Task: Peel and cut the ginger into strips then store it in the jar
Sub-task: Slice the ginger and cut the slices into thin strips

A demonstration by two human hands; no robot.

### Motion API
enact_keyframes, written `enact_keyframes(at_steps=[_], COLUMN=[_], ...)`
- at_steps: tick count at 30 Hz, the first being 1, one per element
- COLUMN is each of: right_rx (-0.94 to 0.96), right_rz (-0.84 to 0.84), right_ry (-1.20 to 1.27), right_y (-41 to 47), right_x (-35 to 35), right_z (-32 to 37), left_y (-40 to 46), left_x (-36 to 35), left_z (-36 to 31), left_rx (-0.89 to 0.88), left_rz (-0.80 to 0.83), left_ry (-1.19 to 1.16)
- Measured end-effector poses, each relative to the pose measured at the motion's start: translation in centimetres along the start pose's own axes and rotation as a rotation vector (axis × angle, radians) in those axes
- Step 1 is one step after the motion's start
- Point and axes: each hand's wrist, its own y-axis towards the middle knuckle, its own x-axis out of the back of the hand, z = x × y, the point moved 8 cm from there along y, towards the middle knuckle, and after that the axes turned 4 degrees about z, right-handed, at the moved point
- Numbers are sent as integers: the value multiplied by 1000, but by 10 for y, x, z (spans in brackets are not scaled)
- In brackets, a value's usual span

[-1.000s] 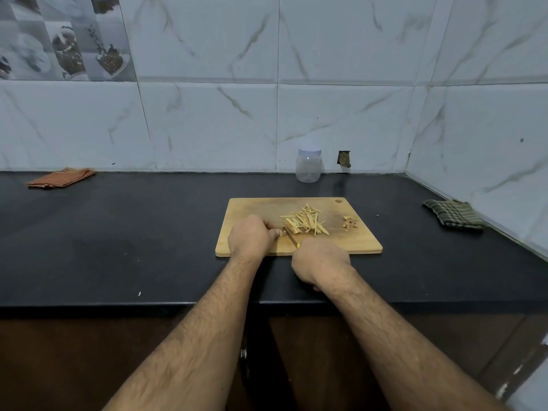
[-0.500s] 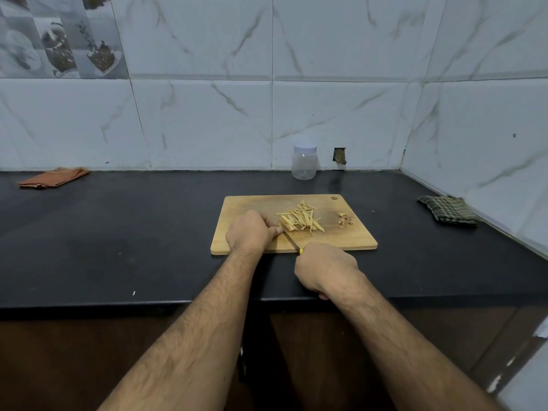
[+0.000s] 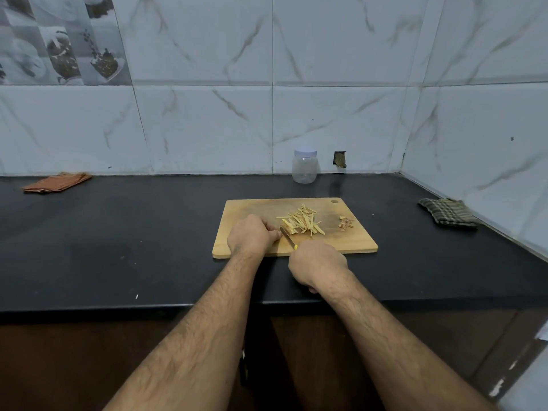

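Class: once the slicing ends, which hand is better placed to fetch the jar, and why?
Probably the left hand: it holds only ginger at the board, while the right hand grips the knife. The jar stands capped by the wall.

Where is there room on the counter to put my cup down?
The widest bare patch is the black counter between the orange cloth and the cutting board. Another lies between the board and the green cloth. The board itself is crowded: ginger strips, peel scraps, knife and both hands.

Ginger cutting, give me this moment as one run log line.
stage: cutting strips | left hand: holds ginger piece | right hand: grips knife | ginger strips: piled on cutting board | jar: lidded, by wall
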Motion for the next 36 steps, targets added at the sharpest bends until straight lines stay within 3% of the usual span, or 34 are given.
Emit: enact_keyframes(at_steps=[9, 36], right_rx=[42, 32], right_rz=[-31, 51], right_ry=[-10, -111], right_y=[1, 13], right_x=[1, 1], right_z=[4, 18], left_y=[5, 10], left_x=[-1, -2], left_z=[1, 7], left_rx=[-47, 26], left_rz=[50, 35], left_ry=[20, -26])
